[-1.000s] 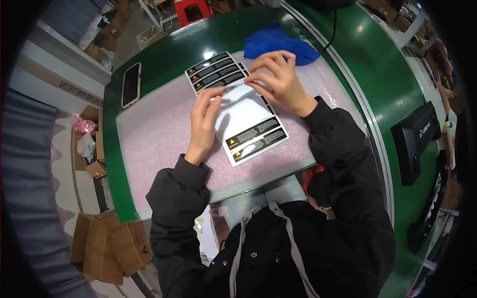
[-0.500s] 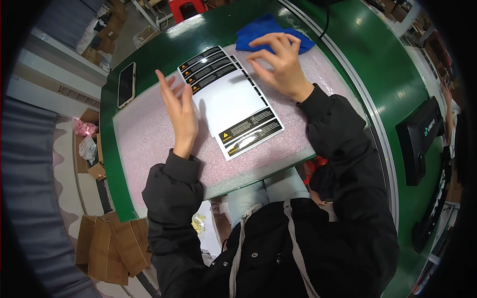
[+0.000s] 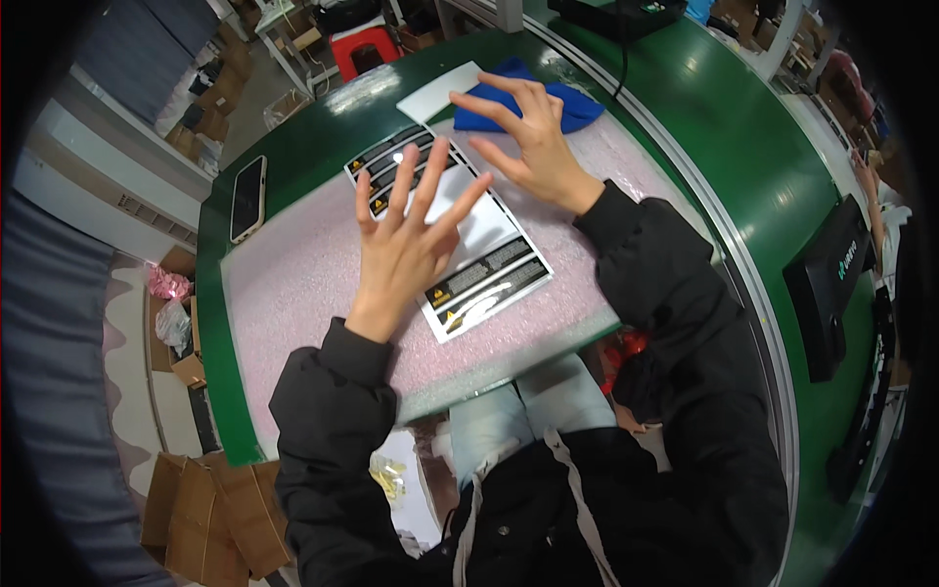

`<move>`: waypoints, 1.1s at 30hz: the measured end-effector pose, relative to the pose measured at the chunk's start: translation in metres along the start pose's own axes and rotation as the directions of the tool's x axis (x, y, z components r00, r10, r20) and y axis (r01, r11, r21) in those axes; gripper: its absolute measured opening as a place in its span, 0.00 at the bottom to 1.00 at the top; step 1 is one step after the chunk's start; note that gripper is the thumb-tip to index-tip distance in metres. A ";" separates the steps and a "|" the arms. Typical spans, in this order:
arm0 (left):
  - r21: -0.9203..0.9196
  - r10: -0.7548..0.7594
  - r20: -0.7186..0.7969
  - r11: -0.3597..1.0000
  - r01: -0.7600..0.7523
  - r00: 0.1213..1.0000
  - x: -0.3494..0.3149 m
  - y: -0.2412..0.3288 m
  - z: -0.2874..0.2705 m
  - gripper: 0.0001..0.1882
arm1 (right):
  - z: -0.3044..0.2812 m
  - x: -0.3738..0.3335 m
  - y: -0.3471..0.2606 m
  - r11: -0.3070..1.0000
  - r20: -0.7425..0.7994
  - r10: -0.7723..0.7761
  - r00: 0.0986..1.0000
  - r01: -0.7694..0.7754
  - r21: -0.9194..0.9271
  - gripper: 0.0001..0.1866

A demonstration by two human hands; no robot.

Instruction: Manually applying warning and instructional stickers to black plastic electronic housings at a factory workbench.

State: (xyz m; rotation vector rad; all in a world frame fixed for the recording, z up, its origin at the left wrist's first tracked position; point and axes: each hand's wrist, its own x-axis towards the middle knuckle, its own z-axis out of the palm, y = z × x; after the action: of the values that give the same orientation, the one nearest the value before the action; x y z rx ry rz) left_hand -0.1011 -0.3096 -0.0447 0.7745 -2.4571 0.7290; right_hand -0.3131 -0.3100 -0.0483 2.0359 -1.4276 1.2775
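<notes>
A sheet of black warning labels (image 3: pixel 489 269) with yellow triangles and a bare white middle lies on pinkish bubble wrap (image 3: pixel 293 284). Over its left part is my left hand (image 3: pixel 406 240), fingers spread, covering some of the labels; whether it touches them I cannot tell. My right hand (image 3: pixel 533 142) is beyond the sheet's right side, fingers apart and partly bent, in front of a crumpled blue cloth (image 3: pixel 577 110). A plain white sheet (image 3: pixel 440 91) shows at the far end of the label sheet, by my right fingertips; contact there is unclear.
A smartphone (image 3: pixel 249 199) lies on the green table (image 3: pixel 230 391) at the left. Along the right runs a metal rail (image 3: pixel 753 303), with a black box (image 3: pixel 827 284) past it. A red stool (image 3: pixel 364 49) stands behind the table; cardboard (image 3: pixel 210 514) lies lower left.
My left hand has moved right, over the label sheet, with its fingers spreading. My right hand has shifted slightly left and down. The plain white sheet now shows at the far end.
</notes>
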 end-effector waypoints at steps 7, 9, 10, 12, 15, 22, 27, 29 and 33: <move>0.165 0.189 -0.154 0.973 -0.163 0.970 -0.013 0.010 -0.005 0.29 | -0.002 0.003 -0.008 0.983 -0.029 -0.183 0.983 0.183 -0.002 0.26; 0.177 0.186 -0.171 0.972 -0.155 0.967 -0.014 0.011 -0.006 0.29 | -0.004 0.002 -0.011 0.967 -0.075 -0.255 0.964 0.252 -0.049 0.25; 0.170 0.180 -0.178 0.974 -0.150 0.967 -0.014 0.011 -0.006 0.28 | -0.004 0.002 -0.013 0.959 -0.069 -0.282 0.957 0.279 -0.052 0.25; 0.149 0.165 -0.185 0.979 -0.139 0.969 -0.013 0.011 -0.007 0.28 | -0.005 0.001 -0.016 0.936 -0.076 -0.336 0.939 0.325 -0.134 0.22; 0.186 0.169 -0.189 0.973 -0.134 0.967 -0.012 0.011 -0.009 0.27 | -0.006 -0.001 -0.019 0.916 -0.082 -0.365 0.928 0.342 -0.210 0.20; 0.191 0.142 -0.155 0.975 -0.111 0.978 -0.011 0.010 -0.010 0.28 | -0.003 0.000 -0.021 0.877 -0.093 -0.402 0.911 0.354 -0.326 0.18; 0.154 0.138 -0.154 0.981 -0.114 0.978 -0.013 0.010 -0.010 0.28 | -0.005 -0.002 -0.022 0.889 -0.101 -0.394 0.913 0.351 -0.293 0.20; 0.140 0.137 -0.150 0.983 -0.116 0.979 -0.014 0.010 -0.011 0.27 | -0.007 -0.003 -0.022 0.904 -0.057 -0.372 0.926 0.348 -0.246 0.20; 0.050 0.104 -0.117 0.994 -0.099 0.988 -0.014 0.010 -0.012 0.28 | -0.011 -0.004 -0.022 0.959 -0.039 -0.281 0.959 0.279 -0.048 0.16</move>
State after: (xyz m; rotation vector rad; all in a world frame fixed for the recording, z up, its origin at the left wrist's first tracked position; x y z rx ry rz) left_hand -0.0941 -0.2900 -0.0463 0.6061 -2.3929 0.8449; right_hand -0.2993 -0.2911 -0.0411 2.0773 -1.0881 1.1560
